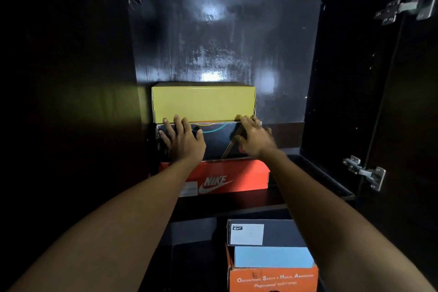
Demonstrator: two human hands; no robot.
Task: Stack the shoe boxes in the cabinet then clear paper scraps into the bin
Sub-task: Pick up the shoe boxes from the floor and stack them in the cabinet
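Three shoe boxes are stacked on a shelf of the dark cabinet (331, 180). An orange Nike box (244, 176) is at the bottom, a black patterned box (220, 140) sits on it, and a yellow box (203, 102) is on top. My left hand (182, 140) lies flat with spread fingers on the front left of the black box, fingertips at the yellow box's lower edge. My right hand (254, 136) presses flat on the black box's front right corner. Neither hand grips anything.
On the shelf below stand a dark box with a white label (284, 232), a light blue box (272, 257) and an orange safety-shoe box (272, 280). Both cabinet doors hang open, with metal hinges (365, 170) at the sides. Room shows right of the upper stack.
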